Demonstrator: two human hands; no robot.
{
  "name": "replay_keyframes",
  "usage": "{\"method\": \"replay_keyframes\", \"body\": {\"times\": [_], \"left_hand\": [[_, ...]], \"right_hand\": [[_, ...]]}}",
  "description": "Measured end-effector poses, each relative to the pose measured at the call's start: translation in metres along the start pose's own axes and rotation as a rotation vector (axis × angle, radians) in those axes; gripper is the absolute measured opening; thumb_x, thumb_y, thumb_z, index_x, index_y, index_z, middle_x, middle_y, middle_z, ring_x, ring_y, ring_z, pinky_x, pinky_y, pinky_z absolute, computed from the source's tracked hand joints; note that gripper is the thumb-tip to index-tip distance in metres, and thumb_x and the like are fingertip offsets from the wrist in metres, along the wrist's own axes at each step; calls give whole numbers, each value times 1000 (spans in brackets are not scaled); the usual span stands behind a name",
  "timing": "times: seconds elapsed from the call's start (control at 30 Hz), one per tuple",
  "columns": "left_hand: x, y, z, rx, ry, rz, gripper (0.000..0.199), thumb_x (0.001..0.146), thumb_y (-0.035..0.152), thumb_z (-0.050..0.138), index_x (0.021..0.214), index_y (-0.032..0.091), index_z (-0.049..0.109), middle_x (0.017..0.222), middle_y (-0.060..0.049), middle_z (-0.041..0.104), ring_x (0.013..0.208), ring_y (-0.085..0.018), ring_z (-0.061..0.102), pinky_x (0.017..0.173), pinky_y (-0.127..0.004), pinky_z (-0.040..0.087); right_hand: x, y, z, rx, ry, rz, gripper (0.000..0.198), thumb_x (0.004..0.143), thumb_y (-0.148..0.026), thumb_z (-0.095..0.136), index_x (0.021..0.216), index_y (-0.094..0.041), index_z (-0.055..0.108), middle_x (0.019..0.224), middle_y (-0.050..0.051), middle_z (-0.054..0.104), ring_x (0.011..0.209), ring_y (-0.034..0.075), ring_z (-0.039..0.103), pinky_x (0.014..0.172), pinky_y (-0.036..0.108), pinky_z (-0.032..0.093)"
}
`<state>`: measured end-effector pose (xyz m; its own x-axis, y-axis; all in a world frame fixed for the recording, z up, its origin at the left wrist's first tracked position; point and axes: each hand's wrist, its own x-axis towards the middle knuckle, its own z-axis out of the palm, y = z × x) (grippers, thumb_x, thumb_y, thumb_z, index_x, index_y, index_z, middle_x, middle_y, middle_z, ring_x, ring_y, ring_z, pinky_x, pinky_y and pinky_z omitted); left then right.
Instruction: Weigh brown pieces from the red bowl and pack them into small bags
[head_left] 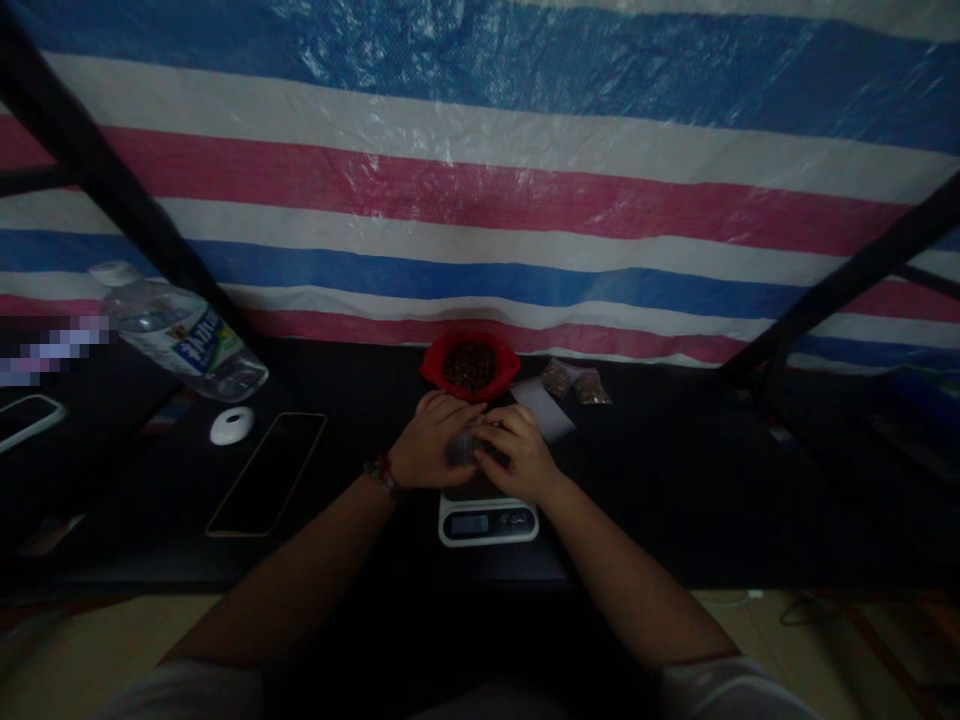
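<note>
Both hands meet over a small white digital scale (489, 527) near the front of the black table. A small clear plastic bag (460, 447) shows between them, its contents too dark to make out. My left hand (431, 440) has its fingers closed on the bag's left side. Curled fingers of my right hand (521, 450) grip it from the right. Just beyond the hands sits a red bowl (433, 368) of dark brown bits (470, 366). Flat plastic bags (551, 412) lie right of the bowl, beside two small filled bags (592, 387).
On the left lie a dark phone (268, 475), a white rounded case (232, 426) and a tilted clear plastic bottle (187, 335). A striped plastic sheet (480, 190) hangs behind the table (660, 480). Black slanted posts (112, 160) stand at both sides.
</note>
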<state>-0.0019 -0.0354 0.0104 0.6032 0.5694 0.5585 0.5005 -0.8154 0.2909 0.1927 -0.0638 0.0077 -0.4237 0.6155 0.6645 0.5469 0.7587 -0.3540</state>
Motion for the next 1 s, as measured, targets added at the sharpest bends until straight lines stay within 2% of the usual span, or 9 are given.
{"method": "replay_keyframes", "body": {"times": [0.13,0.2,0.3,0.37,0.43,0.5,0.63,0.83,1.0], "left_hand": [[3,-1,1,-31,22,-86,57,69,42,66,118,16,52,109,-12,59,104,-29,54,93,-46,41],[4,-3,2,-65,37,-133,58,70,44,67,116,15,50,107,-12,59,100,-27,56,87,-43,45],[4,-7,6,-106,62,-202,62,67,47,70,116,15,48,101,-9,58,92,-25,57,81,-40,48],[4,-9,10,-116,67,-234,65,66,48,72,116,15,47,101,-9,57,91,-25,57,80,-40,48],[3,-11,14,-125,52,-247,65,66,46,72,116,14,47,104,-10,56,94,-25,57,81,-40,48],[3,-12,17,-138,28,-245,62,67,45,70,116,13,47,105,-11,56,95,-25,56,82,-40,48],[3,-14,17,-155,6,-246,57,69,44,69,113,14,50,105,-11,57,96,-26,56,83,-41,47],[6,-7,15,-135,-19,-269,53,69,48,68,108,16,53,104,-10,59,98,-26,56,86,-42,46],[7,1,17,-84,-23,-236,54,68,51,68,107,17,53,103,-10,61,97,-27,57,86,-42,45]], "right_hand": [[0,23,-17,41,104,70,30,85,-35,55,112,-22,61,106,9,59,102,24,54,90,44,42],[-2,42,-27,70,95,132,31,86,-40,55,110,-22,61,107,9,61,104,25,54,92,45,42],[-6,64,-36,179,-92,172,49,76,-47,67,117,-22,58,111,9,62,106,25,55,92,44,43],[-7,68,-36,209,-212,202,62,67,-45,76,121,-22,55,114,9,61,107,25,55,92,43,44],[-7,63,-32,217,-287,218,61,63,-37,80,118,-21,57,112,8,61,105,23,56,92,40,45],[-6,56,-27,233,-317,208,48,65,-29,79,108,-20,61,105,7,62,102,21,56,90,38,46],[-4,50,-19,259,-280,234,35,67,-23,76,99,-20,64,100,5,62,98,20,58,88,36,47],[-10,56,-11,384,-112,354,43,71,-21,70,112,-23,59,110,6,62,102,20,59,92,38,47],[-8,45,-6,459,-52,346,47,72,-21,69,117,-25,58,115,7,60,107,21,58,95,39,46]]}}
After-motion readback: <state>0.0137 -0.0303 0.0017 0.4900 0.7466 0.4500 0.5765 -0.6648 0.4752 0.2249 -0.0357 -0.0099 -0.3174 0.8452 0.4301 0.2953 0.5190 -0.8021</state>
